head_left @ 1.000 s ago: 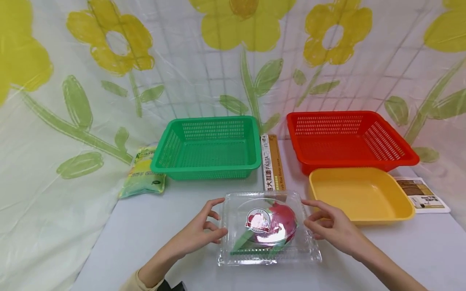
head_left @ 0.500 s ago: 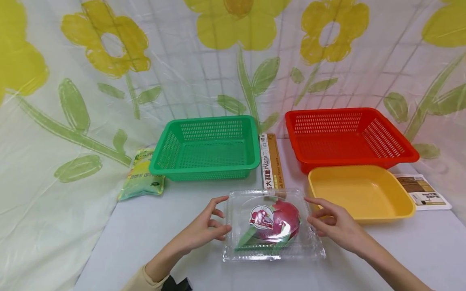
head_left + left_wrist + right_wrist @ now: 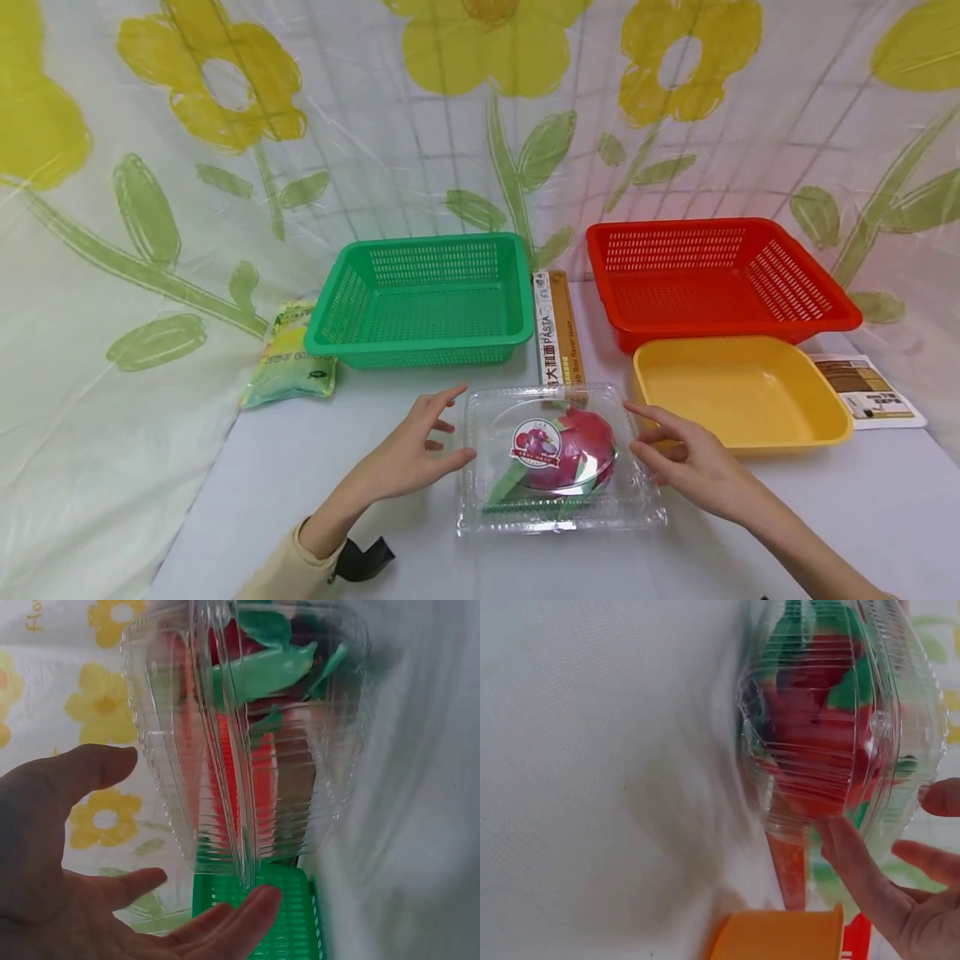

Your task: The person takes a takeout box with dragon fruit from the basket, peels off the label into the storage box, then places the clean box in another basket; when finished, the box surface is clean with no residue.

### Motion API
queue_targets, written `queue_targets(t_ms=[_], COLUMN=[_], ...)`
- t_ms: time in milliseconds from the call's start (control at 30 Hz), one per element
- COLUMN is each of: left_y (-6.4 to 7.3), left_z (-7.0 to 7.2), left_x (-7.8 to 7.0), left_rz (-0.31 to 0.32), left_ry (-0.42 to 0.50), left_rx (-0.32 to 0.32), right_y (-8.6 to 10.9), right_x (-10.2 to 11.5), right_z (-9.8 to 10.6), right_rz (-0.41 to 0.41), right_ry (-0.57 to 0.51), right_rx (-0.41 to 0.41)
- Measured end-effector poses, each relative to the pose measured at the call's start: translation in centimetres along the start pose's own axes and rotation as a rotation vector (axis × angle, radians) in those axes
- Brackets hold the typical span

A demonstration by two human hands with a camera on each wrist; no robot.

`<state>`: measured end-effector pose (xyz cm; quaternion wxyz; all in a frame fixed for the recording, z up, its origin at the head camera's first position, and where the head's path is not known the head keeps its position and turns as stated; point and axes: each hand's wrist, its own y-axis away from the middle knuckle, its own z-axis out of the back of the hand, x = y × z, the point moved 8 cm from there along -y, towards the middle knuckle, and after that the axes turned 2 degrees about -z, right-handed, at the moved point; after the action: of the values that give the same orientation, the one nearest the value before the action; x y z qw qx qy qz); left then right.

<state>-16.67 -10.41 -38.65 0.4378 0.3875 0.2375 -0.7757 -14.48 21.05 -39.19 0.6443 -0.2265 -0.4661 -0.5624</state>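
Observation:
A clear plastic clamshell box [image 3: 487, 521] lies at the front middle of the white table. Inside it is a red dragon fruit [image 3: 585, 446] with green leafy scales; a round label [image 3: 536, 442] is on the lid. My left hand [image 3: 405, 454] is at the box's left side, thumb and fingers spread and apart from each other; the left wrist view shows a gap between thumb and box. On the right side, my right hand [image 3: 693, 458] has its fingers loosely bent, with fingertips [image 3: 840, 832] at the box's side wall and the thumb by its rim.
Behind stand a green basket [image 3: 420, 354] and a red basket [image 3: 720, 329], with a pasta box [image 3: 557, 333] between them. A yellow tray [image 3: 738, 400] is near my right hand, beside a brown-and-white packet [image 3: 873, 396]. A green-yellow bag [image 3: 292, 362] lies at left.
My left hand has spread its fingers and drawn slightly off the box. Glare on the lid has shifted, so the label shows clearly. My right hand has stayed at the box's right side.

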Motion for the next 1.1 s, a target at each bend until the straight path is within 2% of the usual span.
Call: queue_targets(t_ms=[100,233,400,600,867,1000,1100], left_y=[-0.8,-1.8,-1.8,-1.6,-1.6,-1.6,-1.5], left_z=[0.3,-0.4,-1.6,-2.2,-2.5,-2.6,-2.6], left_x=[-0.7,-0.9,-1.0,-0.9,-1.0,-1.0,-0.9], left_rz=[-0.14,-0.303,-0.413,-0.446,-0.495,-0.51,-0.507], left_ry=[-0.048,-0.149,-0.223,-0.222,-0.264,-0.279,-0.288], left_rx=[-0.062,-0.123,-0.106,-0.073,-0.079,-0.085,-0.092], right_y=[0.0,0.0,0.0,0.2,0.3,0.2,0.0], right_x=[0.0,-0.1,0.3,0.8,1.4,2.7,4.0], right_z=[0.0,0.1,0.2,0.3,0.5,1.1,1.6], right_rz=[-0.004,-0.001,0.025,0.063,0.111,0.177,0.216], right_ry=[0.031,0.057,0.101,0.164,0.206,0.269,0.336], right_rx=[0.001,-0.003,-0.012,-0.044,-0.045,-0.06,-0.111])
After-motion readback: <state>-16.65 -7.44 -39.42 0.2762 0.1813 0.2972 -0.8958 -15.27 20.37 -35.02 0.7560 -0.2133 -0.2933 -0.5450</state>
